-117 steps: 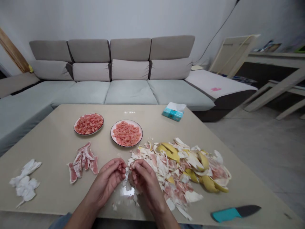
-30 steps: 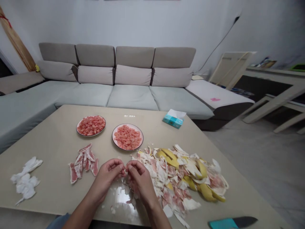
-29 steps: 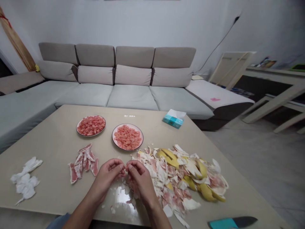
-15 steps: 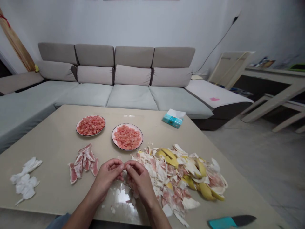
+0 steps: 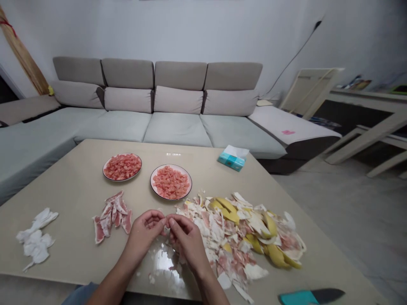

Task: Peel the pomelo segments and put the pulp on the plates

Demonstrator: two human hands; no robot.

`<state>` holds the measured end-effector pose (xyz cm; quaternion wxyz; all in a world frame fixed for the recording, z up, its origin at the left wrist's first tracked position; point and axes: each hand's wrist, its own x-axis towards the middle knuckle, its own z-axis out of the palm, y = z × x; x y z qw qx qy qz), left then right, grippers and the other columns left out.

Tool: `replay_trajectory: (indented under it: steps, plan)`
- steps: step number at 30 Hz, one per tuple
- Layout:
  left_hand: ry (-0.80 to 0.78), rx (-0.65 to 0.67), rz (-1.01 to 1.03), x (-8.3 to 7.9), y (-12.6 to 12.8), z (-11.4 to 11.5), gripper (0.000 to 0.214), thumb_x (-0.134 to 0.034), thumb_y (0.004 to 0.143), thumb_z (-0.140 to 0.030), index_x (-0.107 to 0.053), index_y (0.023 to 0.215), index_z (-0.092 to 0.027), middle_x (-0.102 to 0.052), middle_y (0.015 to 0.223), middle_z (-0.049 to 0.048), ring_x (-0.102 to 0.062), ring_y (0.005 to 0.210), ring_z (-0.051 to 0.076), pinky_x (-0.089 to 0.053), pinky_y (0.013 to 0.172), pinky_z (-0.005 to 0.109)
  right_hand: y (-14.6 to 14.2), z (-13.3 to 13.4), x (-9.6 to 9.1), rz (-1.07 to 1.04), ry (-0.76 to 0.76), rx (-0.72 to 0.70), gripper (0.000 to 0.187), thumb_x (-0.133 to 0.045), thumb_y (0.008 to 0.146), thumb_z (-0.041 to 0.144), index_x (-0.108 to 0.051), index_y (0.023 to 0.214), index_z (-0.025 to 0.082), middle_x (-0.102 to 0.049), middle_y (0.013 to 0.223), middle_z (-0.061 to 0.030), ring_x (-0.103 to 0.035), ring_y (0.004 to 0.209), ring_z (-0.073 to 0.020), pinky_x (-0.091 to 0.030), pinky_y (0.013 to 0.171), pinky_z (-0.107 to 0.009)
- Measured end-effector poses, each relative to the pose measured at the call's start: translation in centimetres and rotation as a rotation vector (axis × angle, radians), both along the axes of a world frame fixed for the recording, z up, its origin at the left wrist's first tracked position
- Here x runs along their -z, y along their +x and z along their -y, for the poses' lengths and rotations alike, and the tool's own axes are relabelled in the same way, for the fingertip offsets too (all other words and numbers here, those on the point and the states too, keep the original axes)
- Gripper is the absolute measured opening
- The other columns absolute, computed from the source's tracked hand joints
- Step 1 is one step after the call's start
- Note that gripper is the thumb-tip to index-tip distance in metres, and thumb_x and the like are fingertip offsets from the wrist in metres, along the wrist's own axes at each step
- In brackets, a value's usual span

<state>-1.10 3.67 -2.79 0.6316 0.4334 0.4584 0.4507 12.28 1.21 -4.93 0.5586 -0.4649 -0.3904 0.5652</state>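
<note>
Your left hand (image 5: pixel 144 233) and right hand (image 5: pixel 187 239) are curled closed, pinching a pale pomelo scrap (image 5: pixel 165 228) at lower centre. Done: pink pulp bits fill two plates (image 5: pixel 104 171) (image 5: pixel 151 184), upper centre. Remaining: pulp strips (image 5: pixel 112 216) lower left, peel heap (image 5: pixel 235 239) lower right.

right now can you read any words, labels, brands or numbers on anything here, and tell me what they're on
No word, brand or number can be read clearly in this view.
The tissue box has printing on it, too small and blurred to read.
The pink mark on the sofa's chaise cover shows no readable letters.
The items on the far shelf are too blurred to read.
</note>
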Motion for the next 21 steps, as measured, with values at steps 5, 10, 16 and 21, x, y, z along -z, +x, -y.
replay_trajectory:
  steps: [5,10,16,21]
  plan:
    - [-0.191,0.066,0.288,-0.1,-0.3,0.2,0.018,-0.074,0.074,-0.024,-0.068,0.087,-0.012,-0.066,0.079,0.0034,-0.058,0.064,0.008,-0.049,0.062,0.016,-0.1,0.3,-0.2,-0.19,-0.034,-0.046,0.028,-0.069,0.078,0.042,-0.071,0.091,0.018,-0.061,0.067,0.0001,-0.047,0.052,-0.0073,-0.036,0.05,-0.019]
    - [-0.26,0.04,0.44,0.4,-0.5,0.0,0.018,-0.076,0.073,-0.02,-0.068,0.087,-0.012,-0.064,0.078,0.0032,-0.056,0.063,0.007,-0.048,0.056,0.015,0.6,-0.4,-0.4,-0.071,-0.046,0.012,0.029,-0.068,0.077,0.042,-0.071,0.093,0.018,-0.061,0.068,0.0003,-0.048,0.052,-0.008,-0.039,0.05,-0.019]
    - [-0.276,-0.021,0.51,1.4,-0.8,-1.2,0.02,-0.078,0.069,-0.016,-0.068,0.086,-0.01,-0.066,0.081,0.0062,-0.057,0.062,0.008,-0.05,0.056,0.016,3.0,-7.0,-2.1,0.399,0.117,0.1,0.033,-0.066,0.074,0.041,-0.071,0.097,0.017,-0.068,0.082,-0.005,-0.056,0.064,-0.0147,-0.046,0.057,-0.025]
    - [-0.261,-0.068,0.492,1.8,-0.6,-1.7,0.021,-0.081,0.066,-0.018,-0.069,0.082,-0.011,-0.066,0.077,0.0046,-0.057,0.059,0.007,-0.049,0.055,0.015,1.6,-6.9,-3.3,0.465,0.131,0.053,0.036,-0.064,0.077,0.039,-0.069,0.108,0.021,-0.07,0.09,-0.0054,-0.06,0.066,-0.0161,-0.049,0.058,-0.027]
